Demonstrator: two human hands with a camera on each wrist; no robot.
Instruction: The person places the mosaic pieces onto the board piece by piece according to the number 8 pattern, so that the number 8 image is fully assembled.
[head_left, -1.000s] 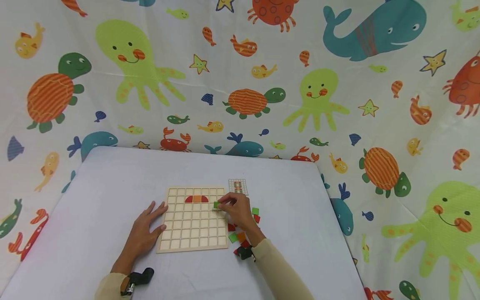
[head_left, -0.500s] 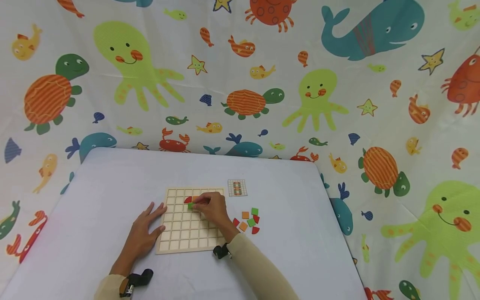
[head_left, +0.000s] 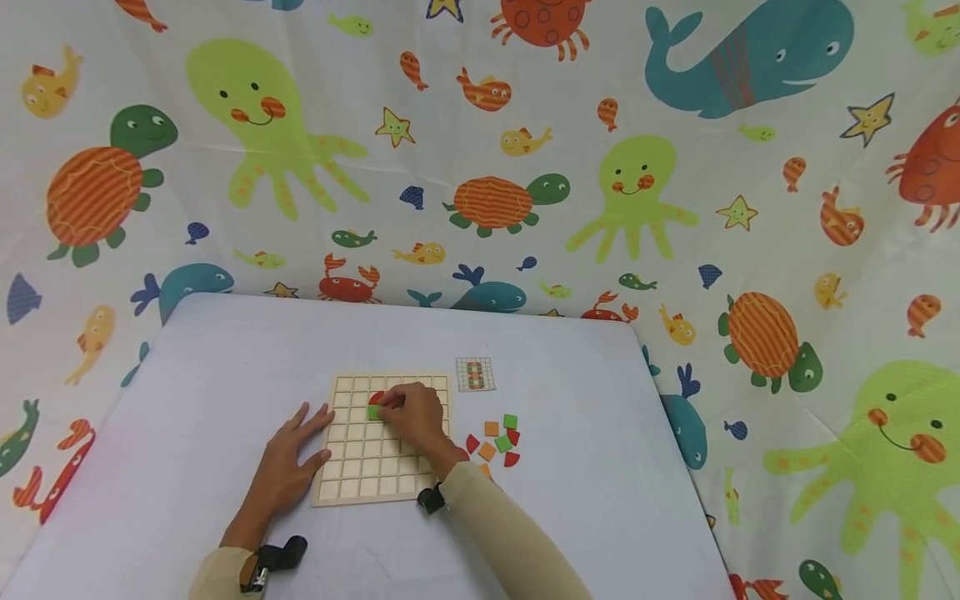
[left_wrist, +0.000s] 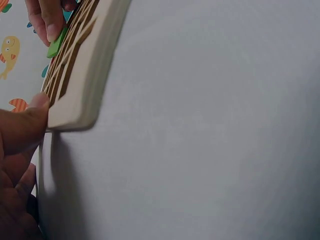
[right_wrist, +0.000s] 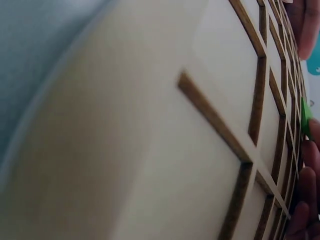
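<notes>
My hands are apart, both at the square wooden grid board [head_left: 382,467] that lies flat on the white tablecloth [head_left: 600,458]. My left hand [head_left: 288,457] rests at the board's left edge with its fingers spread, the thumb and a fingertip touching the rim; the left wrist view shows the thumb lying on the raised border near a corner. My right hand [head_left: 415,415] reaches over the upper part of the board and pinches a green square tile [head_left: 373,412] between thumb and fingers. The tile is at a cell just below a red quarter-circle tile [head_left: 377,397], which lies in the grid; I cannot tell whether the green one sits fully down in its cell. My fingers hide the cells just to the right of it. Beyond the board's upper right corner lies a small pattern card [head_left: 476,375], printed with a grid and a coloured figure. To the right of the board is a loose scatter of orange square tiles [head_left: 491,428], green square tiles [head_left: 510,422] and red quarter-circle pieces [head_left: 512,459], some partly behind my right sleeve [head_left: 510,525]. I wear a black wrist camera [head_left: 285,553] on each arm. Behind the table hangs a curtain [head_left: 442,150] printed with octopuses, turtles, whales, crabs and fish.
</notes>
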